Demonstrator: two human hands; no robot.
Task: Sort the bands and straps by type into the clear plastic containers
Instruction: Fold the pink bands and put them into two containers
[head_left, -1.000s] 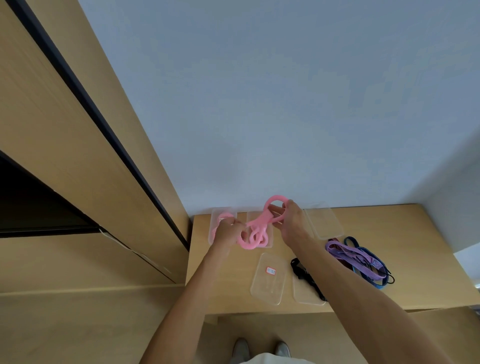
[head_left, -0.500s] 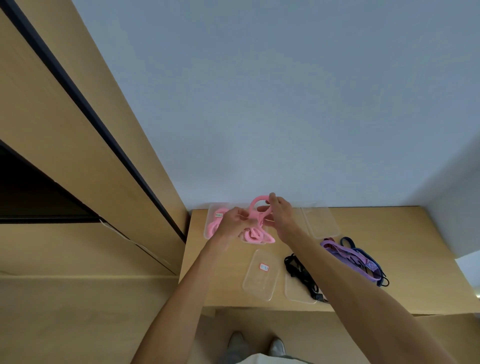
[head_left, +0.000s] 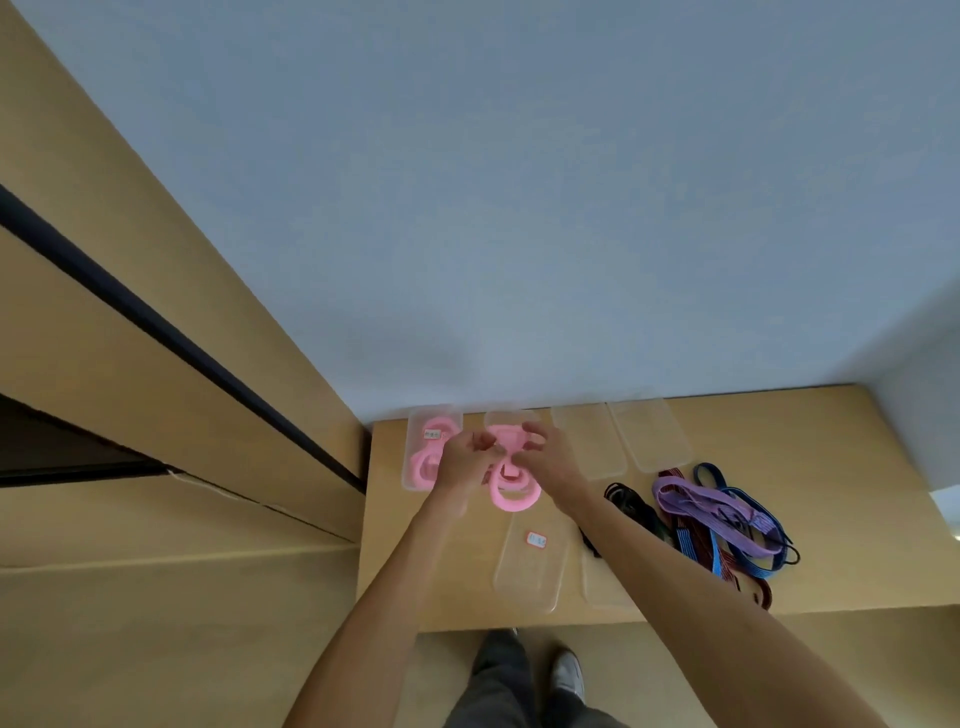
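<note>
Over second container (head_left: 511, 421): left hand (head_left: 464, 464) and right hand (head_left: 551, 460), fingers curled, pinching pink band (head_left: 511, 486); straps (head_left: 722, 512) heaped rightward.

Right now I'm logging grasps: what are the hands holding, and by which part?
Both the left hand and right hand pinch the pink band at its upper loop, above the second container.
</note>
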